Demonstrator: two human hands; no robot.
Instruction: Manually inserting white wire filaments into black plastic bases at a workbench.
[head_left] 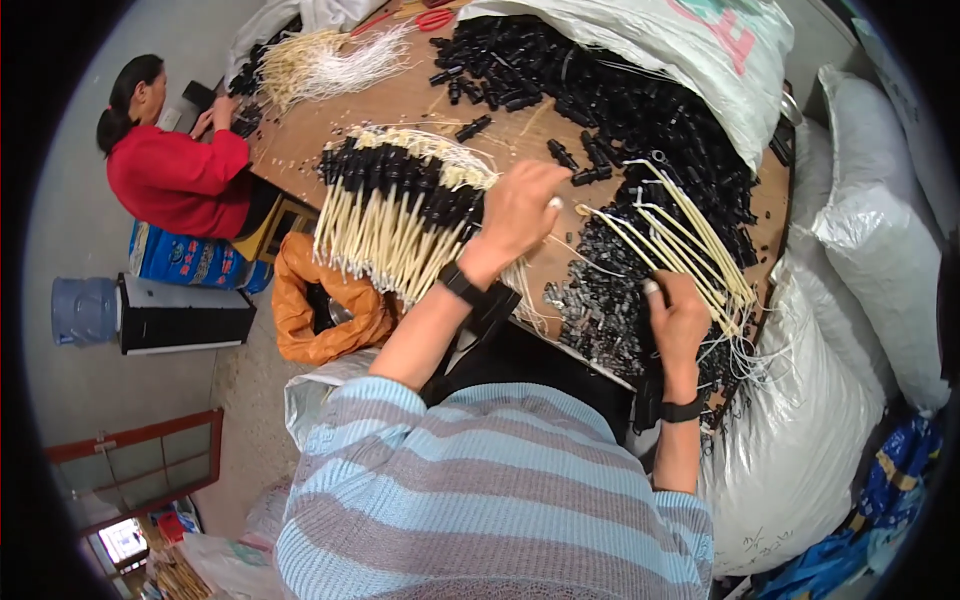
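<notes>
My left hand (520,212) is over the middle of the table, its fingers bent together near a few loose black plastic connectors (592,160). Whatever it may hold is hidden. My right hand (680,315) is closed at the edge of a heap of small dark parts (598,310), its fingertips partly hidden. A thin white wire (590,264) curves between the hands; I cannot tell whether either grips it. Cream-coloured sleeved wires (690,245) lie beyond my right hand. Left of my left hand, a row of black connectors with cream sleeves (385,215) lies side by side.
A large pile of black connectors (640,90) spills from a white woven sack (690,40). White wires (355,65) and red-handled scissors (434,19) lie at the back. A person in red (180,175) works at the left. Full sacks (800,420) crowd the right; an orange bag (295,325) stands left.
</notes>
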